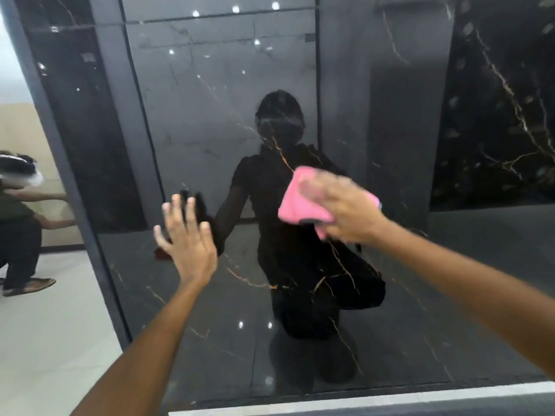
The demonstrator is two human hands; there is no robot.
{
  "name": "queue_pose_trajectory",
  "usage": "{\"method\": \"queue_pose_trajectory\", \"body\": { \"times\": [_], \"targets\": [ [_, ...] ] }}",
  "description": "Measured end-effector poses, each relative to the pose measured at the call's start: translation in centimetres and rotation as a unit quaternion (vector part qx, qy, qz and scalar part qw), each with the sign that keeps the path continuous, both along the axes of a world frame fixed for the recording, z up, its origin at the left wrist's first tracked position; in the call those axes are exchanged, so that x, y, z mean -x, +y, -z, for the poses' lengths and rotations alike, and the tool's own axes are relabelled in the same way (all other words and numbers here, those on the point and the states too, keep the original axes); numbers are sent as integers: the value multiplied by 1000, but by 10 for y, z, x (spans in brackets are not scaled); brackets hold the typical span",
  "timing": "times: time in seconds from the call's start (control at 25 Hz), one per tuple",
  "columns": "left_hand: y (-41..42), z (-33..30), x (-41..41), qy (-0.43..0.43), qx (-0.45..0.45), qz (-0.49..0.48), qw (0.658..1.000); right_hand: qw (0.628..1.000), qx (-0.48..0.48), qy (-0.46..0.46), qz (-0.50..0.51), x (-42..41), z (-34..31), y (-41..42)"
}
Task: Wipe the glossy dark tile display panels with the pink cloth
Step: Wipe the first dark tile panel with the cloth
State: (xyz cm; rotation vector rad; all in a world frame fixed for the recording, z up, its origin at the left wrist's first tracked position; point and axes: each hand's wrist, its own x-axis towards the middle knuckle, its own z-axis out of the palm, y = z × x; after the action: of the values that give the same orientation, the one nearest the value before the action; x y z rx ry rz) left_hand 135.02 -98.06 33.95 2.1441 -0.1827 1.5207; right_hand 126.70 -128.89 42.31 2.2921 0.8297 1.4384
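Glossy dark tile panel (pixel 240 115) – mirror-smooth, gold-veined; soft pink cloth (pixel 303 202), matt

My only feed: head camera, wide-angle, worn by person, facing forward and slightly down, close to glossy dark panel (pixel 210 115). Frame edges bend. Both forearms enter from bottom. Floor (pixel 45 340) visible at left. No second view.

Nothing here can be read: no lettering, label, brand mark, number or sign shows anywhere in view.
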Motion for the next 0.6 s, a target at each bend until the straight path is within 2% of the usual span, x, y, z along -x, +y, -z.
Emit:
{"method": "queue_pose_trajectory", "body": {
  "times": [0.08, 0.16, 0.24, 0.28, 0.36, 0.4, 0.48, 0.52, 0.56, 0.6],
  "targets": [
    [24, 1, -11, 26, 20, -27, 999, 977, -197, -84, -12, -5, -74, 6],
    [28, 7, -19, 19, -5, -31, 999, 959, -256, -120, -25, -19, -120, 33],
    [25, 9, -21, 4, -9, -29, 1000, 977, -160, -130, -47, -37, -106, 73],
    [24, 9, -22, 0, -4, -23, 1000, 988, -86, -118, -56, -45, -75, 91],
    [27, 10, -23, -7, 2, -14, 1000, 995, 65, -37, -60, -49, 14, 107],
    [28, 11, -23, -10, 3, -12, 1000, 989, 141, 12, -37, -43, 62, 106],
    [28, 12, -23, -15, 2, -8, 1000, 951, 297, 85, -5, -24, 123, 90],
    [27, 12, -22, -16, 1, -6, 1000, 936, 332, 114, -26, -21, 125, 77],
    [26, 12, -22, -18, 0, -7, 1000, 943, 310, 104, -62, -25, 109, 67],
    [26, 12, -22, -22, 0, -10, 1000, 968, 227, 69, -82, -29, 77, 62]
  ]
}}
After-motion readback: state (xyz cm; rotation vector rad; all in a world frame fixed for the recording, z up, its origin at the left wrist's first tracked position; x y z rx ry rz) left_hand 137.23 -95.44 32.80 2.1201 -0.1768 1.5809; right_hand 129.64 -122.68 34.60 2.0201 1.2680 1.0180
